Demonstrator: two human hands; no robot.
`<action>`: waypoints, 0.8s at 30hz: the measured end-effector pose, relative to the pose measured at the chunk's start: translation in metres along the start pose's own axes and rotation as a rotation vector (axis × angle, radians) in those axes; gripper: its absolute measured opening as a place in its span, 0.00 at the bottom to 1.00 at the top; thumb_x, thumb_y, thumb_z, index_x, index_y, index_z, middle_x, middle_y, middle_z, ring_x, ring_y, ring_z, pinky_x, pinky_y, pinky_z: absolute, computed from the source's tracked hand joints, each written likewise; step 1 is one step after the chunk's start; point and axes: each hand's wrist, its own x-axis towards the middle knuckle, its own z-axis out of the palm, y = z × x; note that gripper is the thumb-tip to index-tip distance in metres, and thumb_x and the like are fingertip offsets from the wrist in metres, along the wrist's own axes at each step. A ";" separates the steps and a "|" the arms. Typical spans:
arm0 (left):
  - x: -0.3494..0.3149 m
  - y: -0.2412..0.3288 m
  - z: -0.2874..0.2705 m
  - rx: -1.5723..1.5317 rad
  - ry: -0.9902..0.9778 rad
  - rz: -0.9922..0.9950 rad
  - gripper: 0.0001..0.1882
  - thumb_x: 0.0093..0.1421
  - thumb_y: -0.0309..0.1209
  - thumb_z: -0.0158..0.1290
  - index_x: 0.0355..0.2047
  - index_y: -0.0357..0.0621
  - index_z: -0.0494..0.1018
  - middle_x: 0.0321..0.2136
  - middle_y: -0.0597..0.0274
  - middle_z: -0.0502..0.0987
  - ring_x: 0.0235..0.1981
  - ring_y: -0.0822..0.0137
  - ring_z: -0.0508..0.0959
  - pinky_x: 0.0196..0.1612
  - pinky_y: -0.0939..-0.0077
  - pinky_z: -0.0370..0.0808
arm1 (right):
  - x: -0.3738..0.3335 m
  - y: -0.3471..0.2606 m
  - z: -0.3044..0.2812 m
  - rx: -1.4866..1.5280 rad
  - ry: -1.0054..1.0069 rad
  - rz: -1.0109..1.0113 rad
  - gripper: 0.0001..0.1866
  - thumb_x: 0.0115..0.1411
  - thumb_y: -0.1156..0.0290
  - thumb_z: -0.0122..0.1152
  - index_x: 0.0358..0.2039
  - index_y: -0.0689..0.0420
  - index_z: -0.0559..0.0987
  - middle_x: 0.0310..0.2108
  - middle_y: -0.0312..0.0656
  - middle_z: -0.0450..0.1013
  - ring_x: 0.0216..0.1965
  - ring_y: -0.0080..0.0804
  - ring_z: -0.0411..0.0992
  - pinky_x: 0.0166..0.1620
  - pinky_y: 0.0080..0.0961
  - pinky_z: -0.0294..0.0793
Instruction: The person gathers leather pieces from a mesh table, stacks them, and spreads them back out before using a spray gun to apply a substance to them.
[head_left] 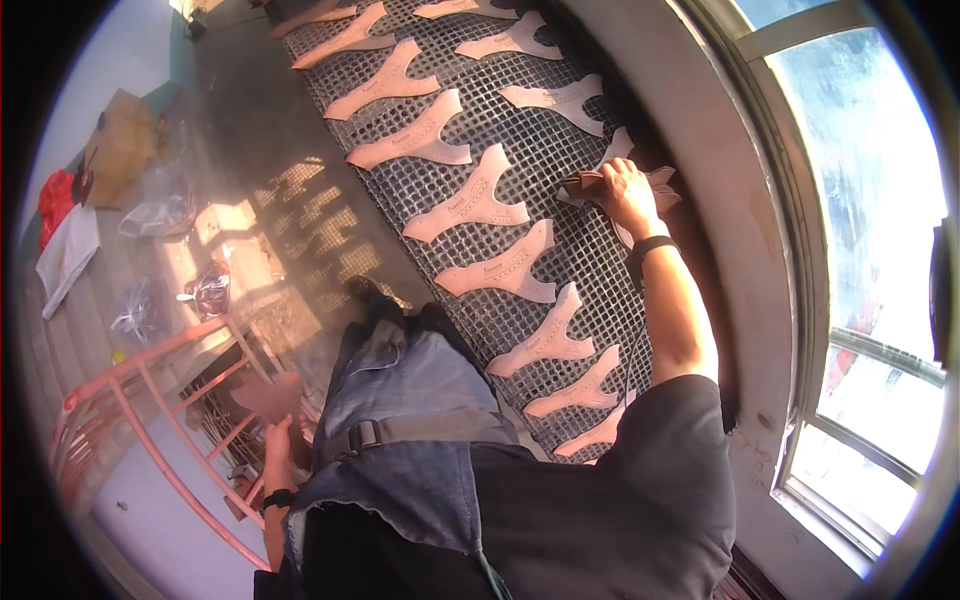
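Note:
Over the right edge of a dark wire-mesh rack (510, 130), my right hand (628, 200) is closed on a small bunch of leather pieces (585, 186); their ends stick out on both sides of my fingers. Another flat pale piece partly shows beneath that hand. Down at the lower left, my left hand (277, 438) grips several brown leather pieces (266, 396), held low beside a railing. Y-shaped tan leather cutouts (472, 200) lie flat and spaced out in rows on the mesh, with small printed marks. My right arm hides part of the rack.
A pink metal railing (150, 365) curves at the lower left. Beyond it are a cardboard box (122, 150), clear plastic bags (160, 205) and a red bag (56, 200). A wall and a bright window (860, 150) border the rack on the right.

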 end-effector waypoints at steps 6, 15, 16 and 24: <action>0.051 0.058 -0.030 -0.003 0.091 0.015 0.16 0.68 0.30 0.49 0.47 0.25 0.75 0.37 0.49 0.84 0.36 0.60 0.85 0.41 0.67 0.79 | 0.035 -0.012 0.011 -0.123 -0.403 0.080 0.28 0.45 0.63 0.76 0.50 0.47 0.79 0.46 0.39 0.74 0.54 0.42 0.71 0.57 0.44 0.72; 0.133 0.130 -0.096 0.026 0.039 -0.007 0.15 0.67 0.29 0.49 0.46 0.27 0.76 0.37 0.48 0.84 0.35 0.59 0.84 0.40 0.67 0.80 | 0.131 -0.047 0.016 -0.084 0.008 0.271 0.11 0.52 0.74 0.67 0.37 0.54 0.80 0.42 0.44 0.76 0.47 0.49 0.75 0.50 0.42 0.77; 0.143 0.143 -0.099 0.083 0.038 -0.004 0.15 0.67 0.28 0.49 0.48 0.29 0.75 0.37 0.49 0.84 0.33 0.59 0.84 0.38 0.68 0.80 | 0.158 -0.053 0.014 -0.048 0.006 0.249 0.12 0.51 0.73 0.68 0.38 0.53 0.79 0.43 0.44 0.76 0.49 0.49 0.74 0.51 0.43 0.77; 0.176 0.266 -0.073 -0.016 0.068 0.076 0.15 0.67 0.29 0.50 0.51 0.31 0.73 0.38 0.48 0.82 0.38 0.61 0.83 0.40 0.70 0.78 | 0.226 -0.011 0.062 0.004 -0.272 0.174 0.27 0.42 0.66 0.76 0.45 0.55 0.79 0.44 0.44 0.75 0.50 0.49 0.73 0.53 0.43 0.76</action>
